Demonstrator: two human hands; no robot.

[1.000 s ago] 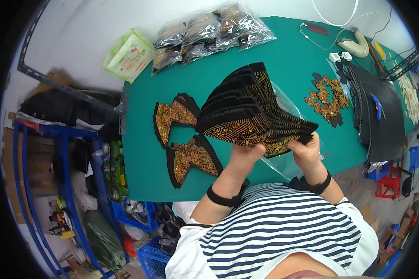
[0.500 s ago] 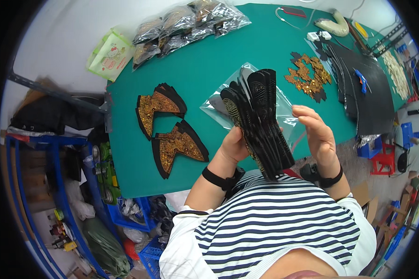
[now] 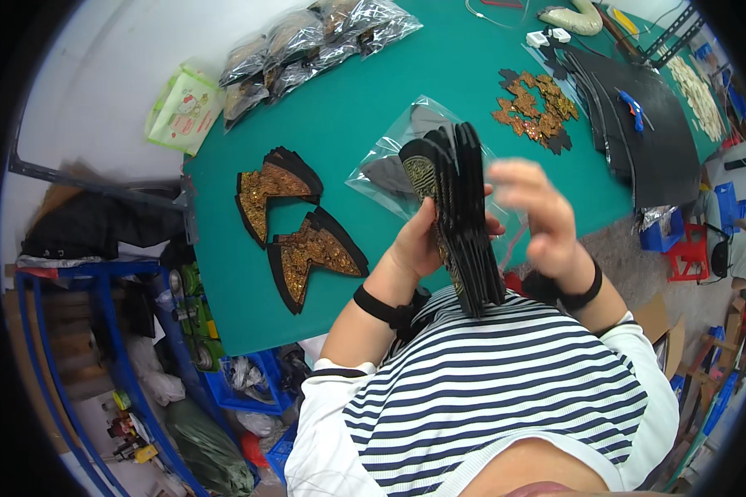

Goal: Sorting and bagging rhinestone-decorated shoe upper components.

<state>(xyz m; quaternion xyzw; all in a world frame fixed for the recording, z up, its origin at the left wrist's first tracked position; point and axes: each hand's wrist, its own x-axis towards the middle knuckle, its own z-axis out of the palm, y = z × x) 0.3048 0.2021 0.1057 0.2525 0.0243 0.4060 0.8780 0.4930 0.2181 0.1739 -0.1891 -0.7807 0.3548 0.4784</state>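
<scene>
Table: a green-topped table [image 3: 340,157] filled the middle of the view.
Wall or floor: a pale grey surface [image 3: 99,74] lay beyond it, upper left.
Shelving: a blue metal rack [image 3: 99,331] stood at the left, cluttered.
Seating: a red plastic stool [image 3: 695,253] sat at the right.
Light: bright and even.

Two stacks of gold-embroidered black appliqués [image 3: 294,224] on the green table [image 3: 348,124], one held stack of appliqués [image 3: 460,215], one clear plastic bag [image 3: 389,161], two black wristbands [image 3: 381,306], one green packet [image 3: 182,108]

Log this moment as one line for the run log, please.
left hand: grips stack of black embroidered pieces, edge-on | right hand: blurred, at the stack's far side | clear plastic bag: on green table
</scene>
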